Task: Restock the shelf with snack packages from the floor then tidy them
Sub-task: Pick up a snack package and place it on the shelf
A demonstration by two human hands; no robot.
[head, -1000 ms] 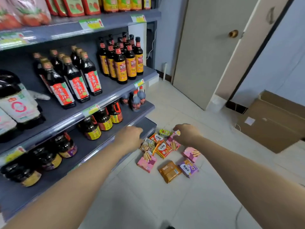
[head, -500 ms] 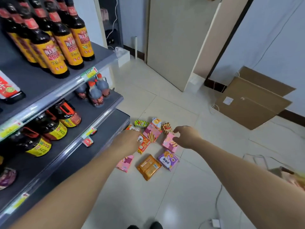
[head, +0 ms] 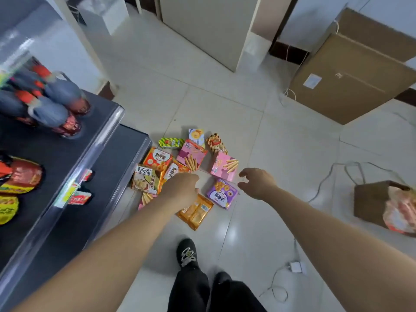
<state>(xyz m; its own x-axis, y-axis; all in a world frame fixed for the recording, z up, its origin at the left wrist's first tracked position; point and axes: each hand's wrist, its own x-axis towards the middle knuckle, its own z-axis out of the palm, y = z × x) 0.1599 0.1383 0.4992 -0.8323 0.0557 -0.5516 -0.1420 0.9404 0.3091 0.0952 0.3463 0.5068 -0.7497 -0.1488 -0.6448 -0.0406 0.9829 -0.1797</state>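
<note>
Several snack packages lie in a cluster on the tiled floor beside the shelf's bottom tier (head: 117, 176). Among them are a pink biscuit-stick box (head: 224, 168), a purple box (head: 221, 193), an orange packet (head: 195, 211), a brown-and-white box (head: 146, 179) and a green packet (head: 171, 143). My left hand (head: 182, 188) hovers over the middle of the pile, fingers loosely bent, holding nothing. My right hand (head: 256, 183) hangs just right of the pink and purple boxes, fingers spread and relaxed, also empty.
Dark sauce bottles (head: 56, 102) and jars stand on the grey shelf tiers at left. A flat cardboard box (head: 351, 73) leans at the back right. A brown paper bag (head: 380, 201) and white cables (head: 295, 266) lie on the floor at right. My shoes (head: 188, 253) stand below the pile.
The view has tilted down toward the floor and closer to the snacks. Both hands have dropped nearer the pile, and my right hand's fingers have opened out.
</note>
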